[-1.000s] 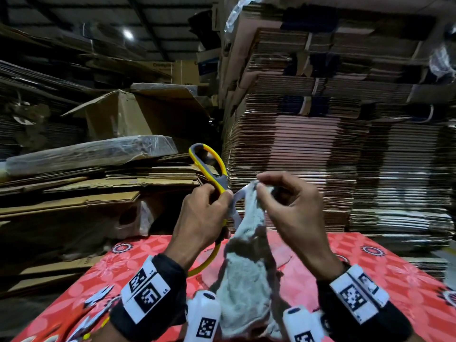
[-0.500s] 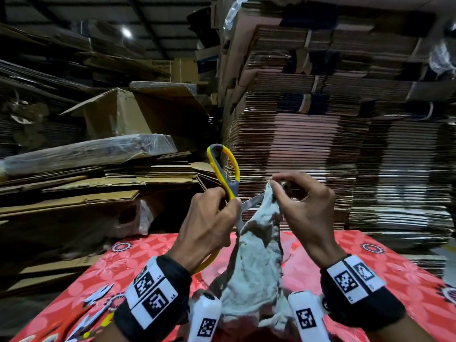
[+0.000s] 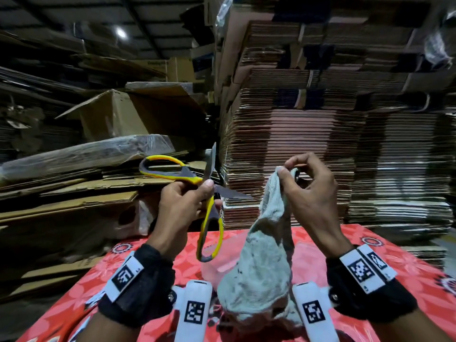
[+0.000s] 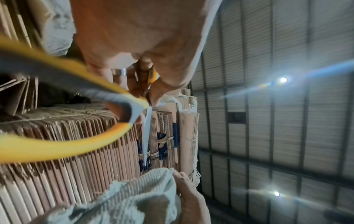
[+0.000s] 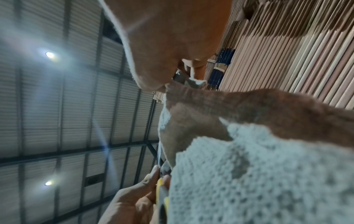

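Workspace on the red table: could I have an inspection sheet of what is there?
Surface: red flowered tablecloth.
Job's things: yellow-handled scissors, blades wide open and clear of the cloth; grey-white cloth, stained, hanging from its top edge.
Clutter: nothing seen.
Hands: left hand grips the scissors near the pivot; right hand pinches the cloth's top edge.
Cables: nothing seen.
Surroundings: stacks of flattened cardboard behind the table; open box and plastic-wrapped bundle to the left; ceiling lamp lit.
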The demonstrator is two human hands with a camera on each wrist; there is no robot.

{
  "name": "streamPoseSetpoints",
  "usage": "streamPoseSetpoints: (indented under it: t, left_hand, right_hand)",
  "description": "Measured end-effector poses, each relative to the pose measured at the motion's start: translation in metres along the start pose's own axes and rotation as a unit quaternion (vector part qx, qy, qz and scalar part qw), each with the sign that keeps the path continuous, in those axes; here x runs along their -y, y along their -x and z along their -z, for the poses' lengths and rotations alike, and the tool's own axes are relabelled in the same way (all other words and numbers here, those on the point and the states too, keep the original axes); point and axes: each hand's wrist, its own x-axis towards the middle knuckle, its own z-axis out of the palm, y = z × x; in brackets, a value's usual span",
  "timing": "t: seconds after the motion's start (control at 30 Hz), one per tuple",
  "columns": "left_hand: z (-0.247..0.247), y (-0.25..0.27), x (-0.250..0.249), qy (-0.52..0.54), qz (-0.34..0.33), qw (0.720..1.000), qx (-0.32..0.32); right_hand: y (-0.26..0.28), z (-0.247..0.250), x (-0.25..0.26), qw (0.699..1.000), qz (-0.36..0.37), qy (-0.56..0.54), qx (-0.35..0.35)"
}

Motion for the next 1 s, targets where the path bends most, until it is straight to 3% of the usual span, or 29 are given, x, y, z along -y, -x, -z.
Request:
streamPoseSetpoints:
  t: [0.33,0.47,0.67,0.87,1.0]
  left_hand:
    - [-0.012,0.012,0.005,-0.006,-0.058,0.998,0.002]
    - [-0.015,0.013,0.007,-0.042,-0.089,0.995,0.006]
    - [-0.013,0.009,0.009,-0.061,-0.08,0.995,-0.001]
    - [-0.015,0.014,0.009,-0.048,-0.082,0.995,0.03]
    - [-0.014,0.016,0.006,-0.039,-0.078,0.995,0.053]
  right_hand:
    - [0.044,-0.033,0.027,0.993,0.055,-0.042,0.099]
    - [0.051,-0.038,0.023,0.99,0.112,0.007,0.085]
    - [0.046,-0.037,0.009,0.991,0.108,0.044,0.069]
    - [0.047,-0.035,0.013,0.983,0.161,0.053,0.076]
    - [0.042,-0.033,0.011,0.99,0.112,0.012,0.082]
